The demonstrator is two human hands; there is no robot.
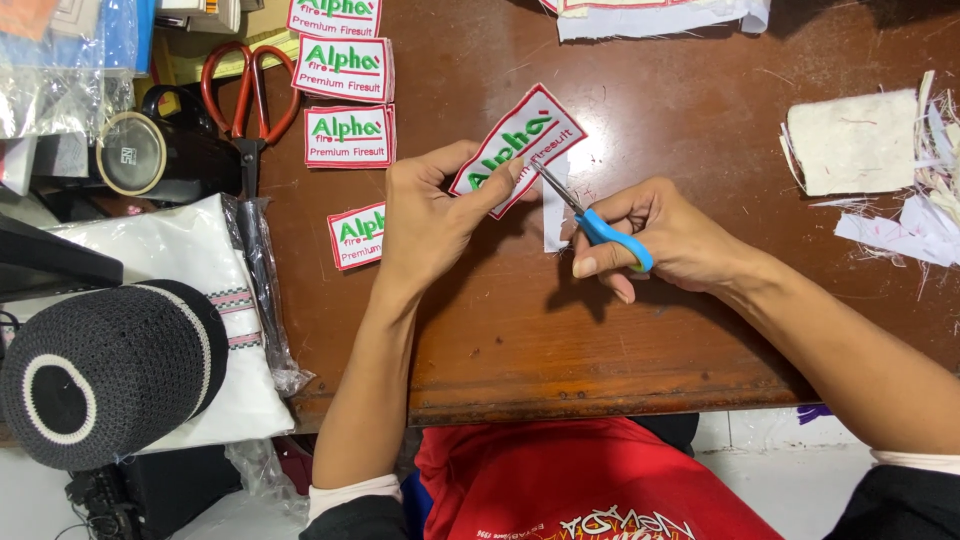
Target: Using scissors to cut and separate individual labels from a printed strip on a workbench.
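The left hand [425,215] pinched a white embroidered patch with red border [516,146] between closed fingers [500,190], above the brown wooden table [620,320]. The right hand [665,235] gripped blue-handled scissors [590,220], blades at the patch's near edge. Finished patches [349,135] lay far left.

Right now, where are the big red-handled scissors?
The red-handled scissors lie at the table's upper left, beside the column of patches, above the left hand.

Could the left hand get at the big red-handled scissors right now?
Probably not as things stand: the left hand is pinching an embroidered patch that the small blue-handled scissors in the right hand are trimming. The red-handled scissors lie uncovered at the wooden table's far left.
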